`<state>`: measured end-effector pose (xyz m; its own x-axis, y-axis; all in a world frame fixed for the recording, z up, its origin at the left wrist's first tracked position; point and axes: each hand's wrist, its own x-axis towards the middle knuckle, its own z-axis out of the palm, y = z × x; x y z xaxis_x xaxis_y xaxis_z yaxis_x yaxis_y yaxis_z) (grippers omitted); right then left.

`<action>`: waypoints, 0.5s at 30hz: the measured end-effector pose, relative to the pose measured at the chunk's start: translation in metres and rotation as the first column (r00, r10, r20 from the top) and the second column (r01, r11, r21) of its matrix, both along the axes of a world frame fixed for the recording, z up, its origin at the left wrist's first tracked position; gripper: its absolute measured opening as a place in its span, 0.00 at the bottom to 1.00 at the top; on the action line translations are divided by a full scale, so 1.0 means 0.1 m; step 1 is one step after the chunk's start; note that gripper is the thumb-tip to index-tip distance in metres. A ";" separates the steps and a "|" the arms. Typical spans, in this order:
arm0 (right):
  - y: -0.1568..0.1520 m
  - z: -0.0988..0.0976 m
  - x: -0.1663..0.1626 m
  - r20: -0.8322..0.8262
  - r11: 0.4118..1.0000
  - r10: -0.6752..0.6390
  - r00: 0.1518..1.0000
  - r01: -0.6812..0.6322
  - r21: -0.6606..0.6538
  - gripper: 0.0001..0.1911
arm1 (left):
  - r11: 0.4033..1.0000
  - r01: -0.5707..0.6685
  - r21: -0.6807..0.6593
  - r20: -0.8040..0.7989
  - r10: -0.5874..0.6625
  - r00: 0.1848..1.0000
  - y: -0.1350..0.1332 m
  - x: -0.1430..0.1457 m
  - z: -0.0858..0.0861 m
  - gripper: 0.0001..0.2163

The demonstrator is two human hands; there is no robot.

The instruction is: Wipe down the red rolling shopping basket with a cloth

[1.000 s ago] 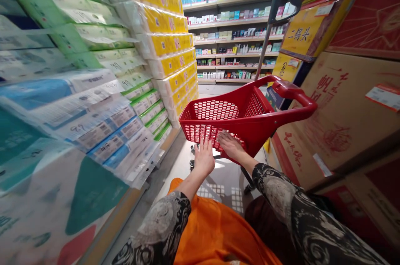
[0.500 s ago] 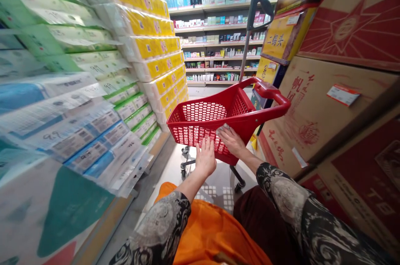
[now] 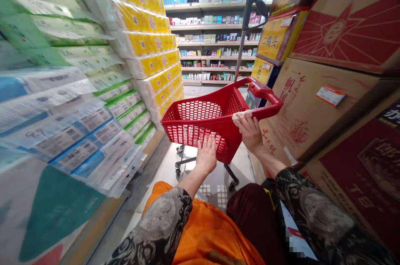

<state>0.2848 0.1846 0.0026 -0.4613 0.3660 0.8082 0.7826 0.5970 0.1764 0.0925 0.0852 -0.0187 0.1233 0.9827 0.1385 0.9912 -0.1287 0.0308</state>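
Note:
A red plastic shopping cart (image 3: pixel 200 124) with a perforated basket stands side-on before me, its handle towards the right. My left hand (image 3: pixel 206 156) lies with fingers stretched against the near side of the basket. My right hand (image 3: pixel 251 131) presses a crumpled whitish cloth (image 3: pixel 240 116) on the cart's rim, close to where the handle begins. The fingers are bent over the cloth, and part of it sticks out past them. Beneath the basket, dark legs with casters (image 3: pixel 231 177) rest on the floor.
Stacks of wrapped tissue packs (image 3: pixel 150 44) rise on the left. Cardboard cartons (image 3: pixel 306 106) are piled close on the right. Behind the cart, a grey pole with a handle (image 3: pixel 246 19) stands before shelves (image 3: pixel 215 43) of small goods. Pale floor tiles (image 3: pixel 190 173) show below.
My right hand has slid right and up with the cloth, from the basket's side to the rim near the handle. My left hand stays on the basket. The view has shifted slightly.

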 end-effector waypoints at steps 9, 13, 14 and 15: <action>-0.24 -0.81 -0.34 0.278 0.962 0.189 0.942 -0.120 -0.247 0.19 | 1.000 -0.008 0.007 -0.016 0.008 1.000 -0.07 -0.15 -0.05 0.31; -0.07 -0.36 -0.67 0.186 0.971 0.218 0.958 -0.192 -0.144 0.21 | 0.997 -0.071 0.006 -0.027 0.071 0.997 -0.04 -0.26 -0.04 0.30; -0.01 -0.26 -0.74 0.163 0.973 0.209 0.964 -0.189 -0.130 0.22 | 0.997 -0.082 0.009 -0.028 0.083 0.996 -0.03 -0.27 -0.03 0.30; 0.05 -0.18 -0.81 0.149 0.974 0.202 0.968 -0.184 -0.130 0.23 | 0.996 -0.089 0.013 -0.027 0.089 0.996 -0.03 -0.28 -0.03 0.30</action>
